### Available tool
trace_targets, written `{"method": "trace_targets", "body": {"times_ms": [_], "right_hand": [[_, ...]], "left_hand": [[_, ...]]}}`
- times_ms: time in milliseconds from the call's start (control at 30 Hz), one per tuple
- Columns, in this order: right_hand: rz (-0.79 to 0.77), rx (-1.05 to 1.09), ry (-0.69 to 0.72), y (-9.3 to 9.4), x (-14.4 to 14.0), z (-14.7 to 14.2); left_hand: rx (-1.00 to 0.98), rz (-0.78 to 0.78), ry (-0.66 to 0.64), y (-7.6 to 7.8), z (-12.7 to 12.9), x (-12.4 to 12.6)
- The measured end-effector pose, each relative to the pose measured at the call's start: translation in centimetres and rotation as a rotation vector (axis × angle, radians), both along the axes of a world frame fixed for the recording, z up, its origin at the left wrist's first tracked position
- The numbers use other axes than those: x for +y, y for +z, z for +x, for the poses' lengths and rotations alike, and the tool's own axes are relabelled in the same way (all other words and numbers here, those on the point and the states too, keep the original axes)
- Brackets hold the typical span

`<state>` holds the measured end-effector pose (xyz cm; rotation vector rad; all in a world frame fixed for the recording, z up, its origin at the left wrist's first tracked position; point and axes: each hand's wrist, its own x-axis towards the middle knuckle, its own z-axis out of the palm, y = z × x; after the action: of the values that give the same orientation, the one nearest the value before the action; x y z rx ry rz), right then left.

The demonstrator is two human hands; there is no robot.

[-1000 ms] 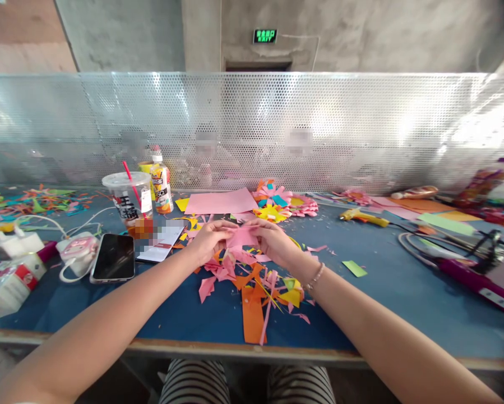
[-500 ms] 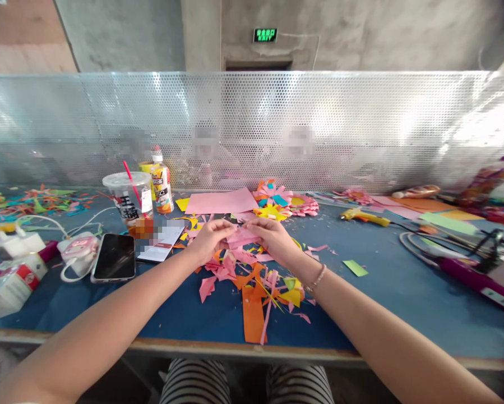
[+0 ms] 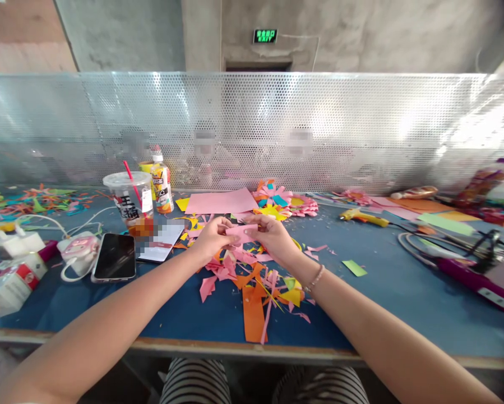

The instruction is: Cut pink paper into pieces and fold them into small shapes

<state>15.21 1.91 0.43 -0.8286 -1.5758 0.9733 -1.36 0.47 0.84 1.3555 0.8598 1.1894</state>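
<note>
Both my hands meet over the middle of the blue table (image 3: 403,286) and pinch one small folded piece of pink paper (image 3: 240,233). My left hand (image 3: 212,240) grips its left end, and my right hand (image 3: 273,238) grips its right end; a bracelet sits on that wrist. The piece is raised a little above a heap of pink, orange and yellow paper scraps (image 3: 255,286). A long orange strip (image 3: 253,320) lies toward the near edge. Behind my hands a flat pink sheet (image 3: 220,201) rests on the table, beside finished paper flowers (image 3: 283,201).
At the left are a black phone (image 3: 114,256), a card, a plastic cup with a red straw (image 3: 128,197), a small bottle (image 3: 161,185), chargers with cables and a tissue pack (image 3: 12,283). A yellow glue gun (image 3: 363,216), coloured sheets and a purple tool (image 3: 474,275) lie right. A perforated metal screen (image 3: 361,129) closes the back.
My hands have lifted the pink piece slightly off the scrap heap and folded it narrower. Nothing else on the table has moved.
</note>
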Motion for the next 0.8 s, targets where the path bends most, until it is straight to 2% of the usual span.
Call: {"method": "trace_targets", "body": {"times_ms": [300,633,800], "right_hand": [[0.021,-0.058,-0.003,0.52,-0.49,-0.11],[0.128,-0.197,-0.077,0.38,0.04,0.16],[-0.074,-0.09,0.063,0.43,-0.39,-0.04]], "left_hand": [[0.018,0.004,0.01,-0.28,-0.23,0.35],[-0.019,-0.007,0.032,-0.28,-0.17,0.36],[-0.065,-0.033,0.04,-0.16,-0.13,0.38]]}}
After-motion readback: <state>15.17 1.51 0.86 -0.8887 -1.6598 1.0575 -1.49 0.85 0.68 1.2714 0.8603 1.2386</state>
